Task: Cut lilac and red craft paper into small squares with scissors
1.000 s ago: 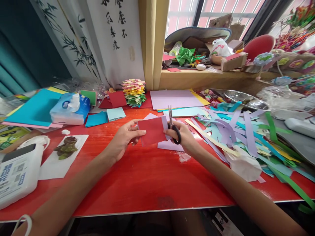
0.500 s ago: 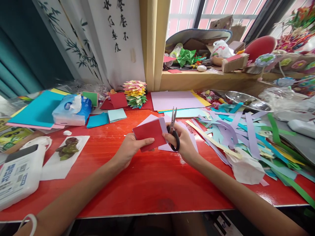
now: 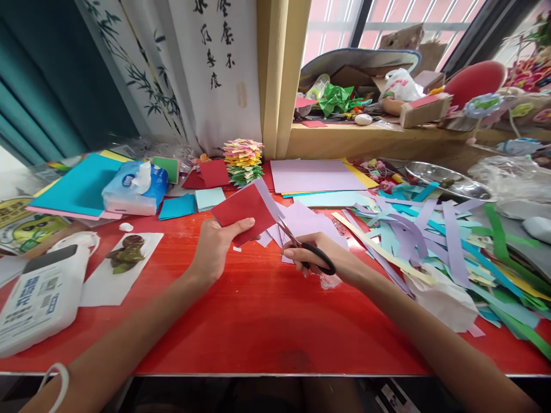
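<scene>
Left hand (image 3: pixel 215 249): grip pinched on the lower edge of a folded red paper square with a lilac underside (image 3: pixel 245 209), thumb on top, fingers under. Sheet is held tilted just above the glossy red surface (image 3: pixel 258 321), centre of view, lilac edge showing along its right side.

Right hand (image 3: pixel 331 261): fingers through the black loops of a pair of black-handled steel scissors (image 3: pixel 307 252), grip closed round the handles. Blades point up-left toward the red sheet's right corner, tips just beside it; can't tell if the blades touch the paper. Blades look nearly shut.

Under and behind the scissors: loose lilac paper sheets (image 3: pixel 301 221) lying flat on the surface.

Right of the right hand: heap of cut paper strips in lilac, teal, green and yellow (image 3: pixel 430 229), with a crumpled white tissue (image 3: pixel 447 298) at its near edge. Steel bowl (image 3: pixel 443 178) behind the heap.

Far side: stack of folded multicolour paper pieces (image 3: pixel 243 160) against the curtain, large lilac sheet (image 3: pixel 316 175) to its right.

Left side: blue tissue pack (image 3: pixel 135 189), flat teal card sheets (image 3: pixel 80 183), white plastic wipes tub (image 3: pixel 38 295) at the near edge, white paper with dark green bits on it (image 3: pixel 124 261) between the tub and the left hand.
</scene>
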`<state>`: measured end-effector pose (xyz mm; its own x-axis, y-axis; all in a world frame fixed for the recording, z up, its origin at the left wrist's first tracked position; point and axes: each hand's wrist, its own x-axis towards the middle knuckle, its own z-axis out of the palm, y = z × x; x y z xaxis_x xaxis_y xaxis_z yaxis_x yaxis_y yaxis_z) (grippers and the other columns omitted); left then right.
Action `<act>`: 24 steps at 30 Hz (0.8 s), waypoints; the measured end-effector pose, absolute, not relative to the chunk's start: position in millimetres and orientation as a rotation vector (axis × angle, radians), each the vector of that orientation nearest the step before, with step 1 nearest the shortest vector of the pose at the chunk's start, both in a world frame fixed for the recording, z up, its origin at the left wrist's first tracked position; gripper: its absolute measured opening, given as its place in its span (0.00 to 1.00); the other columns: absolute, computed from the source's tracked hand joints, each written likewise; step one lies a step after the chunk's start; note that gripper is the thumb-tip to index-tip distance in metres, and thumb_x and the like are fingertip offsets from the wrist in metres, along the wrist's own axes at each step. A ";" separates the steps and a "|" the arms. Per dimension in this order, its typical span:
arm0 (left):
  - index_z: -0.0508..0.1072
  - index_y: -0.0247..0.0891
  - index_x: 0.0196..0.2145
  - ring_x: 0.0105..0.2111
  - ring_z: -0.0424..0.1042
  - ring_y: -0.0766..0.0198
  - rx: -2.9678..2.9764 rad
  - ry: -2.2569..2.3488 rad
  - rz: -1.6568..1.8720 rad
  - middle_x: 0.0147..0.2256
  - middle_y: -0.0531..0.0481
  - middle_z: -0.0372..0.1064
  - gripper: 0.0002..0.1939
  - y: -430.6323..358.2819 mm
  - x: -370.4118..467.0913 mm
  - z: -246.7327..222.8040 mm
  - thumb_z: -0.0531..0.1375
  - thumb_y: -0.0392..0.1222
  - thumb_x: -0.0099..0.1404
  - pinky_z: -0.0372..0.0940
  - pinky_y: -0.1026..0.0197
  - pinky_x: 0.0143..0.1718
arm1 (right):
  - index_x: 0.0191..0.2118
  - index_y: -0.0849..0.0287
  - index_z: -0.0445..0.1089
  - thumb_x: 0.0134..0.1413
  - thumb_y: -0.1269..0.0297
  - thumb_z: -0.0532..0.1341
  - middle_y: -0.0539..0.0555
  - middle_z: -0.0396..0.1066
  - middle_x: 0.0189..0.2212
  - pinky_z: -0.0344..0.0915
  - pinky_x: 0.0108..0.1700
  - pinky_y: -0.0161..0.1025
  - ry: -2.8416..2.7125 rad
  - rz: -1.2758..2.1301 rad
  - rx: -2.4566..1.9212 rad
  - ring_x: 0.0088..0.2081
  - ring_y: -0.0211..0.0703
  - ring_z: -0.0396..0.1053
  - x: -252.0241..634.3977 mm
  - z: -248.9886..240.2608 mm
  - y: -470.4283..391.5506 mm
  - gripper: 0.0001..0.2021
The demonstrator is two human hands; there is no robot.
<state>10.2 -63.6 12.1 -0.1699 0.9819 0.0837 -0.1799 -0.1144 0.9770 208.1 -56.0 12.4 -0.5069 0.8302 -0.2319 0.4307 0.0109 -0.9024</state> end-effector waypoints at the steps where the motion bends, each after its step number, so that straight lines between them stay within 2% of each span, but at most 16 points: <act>1: 0.74 0.33 0.25 0.26 0.72 0.62 1.081 1.132 1.461 0.26 0.49 0.73 0.09 -64.6 10.9 11.2 0.66 0.41 0.47 0.69 0.60 0.32 | 0.32 0.62 0.70 0.45 0.48 0.60 0.50 0.66 0.20 0.50 0.18 0.32 -1.927 1.503 -1.283 0.19 0.33 0.62 206.9 12.7 -57.6 0.19; 5: 0.74 0.34 0.25 0.26 0.72 0.62 1.171 1.129 1.385 0.25 0.49 0.73 0.07 -67.5 11.9 7.2 0.64 0.41 0.50 0.68 0.59 0.33 | 0.33 0.60 0.71 0.45 0.47 0.60 0.50 0.66 0.20 0.50 0.17 0.32 -1.934 1.485 -1.284 0.18 0.32 0.59 204.7 11.4 -61.0 0.19; 9: 0.74 0.35 0.24 0.27 0.72 0.61 1.211 1.153 1.341 0.25 0.49 0.73 0.06 -67.7 11.4 5.7 0.63 0.41 0.51 0.67 0.60 0.33 | 0.28 0.59 0.69 0.46 0.47 0.60 0.50 0.65 0.20 0.52 0.18 0.33 -1.932 1.466 -1.229 0.19 0.33 0.59 205.4 9.3 -62.2 0.17; 15: 0.74 0.35 0.24 0.27 0.72 0.60 1.202 1.158 1.375 0.25 0.49 0.74 0.07 -67.6 13.2 6.5 0.64 0.42 0.50 0.66 0.59 0.32 | 0.29 0.60 0.69 0.48 0.50 0.59 0.48 0.63 0.17 0.48 0.17 0.32 -1.906 1.441 -1.229 0.17 0.31 0.55 203.7 9.4 -65.0 0.16; 24: 0.75 0.36 0.23 0.26 0.72 0.63 1.218 1.151 1.376 0.26 0.50 0.74 0.06 -67.8 11.1 10.0 0.64 0.41 0.51 0.66 0.61 0.32 | 0.22 0.59 0.61 0.50 0.56 0.58 0.46 0.58 0.15 0.51 0.19 0.33 -1.855 1.366 -1.164 0.16 0.31 0.56 199.8 2.6 -66.3 0.14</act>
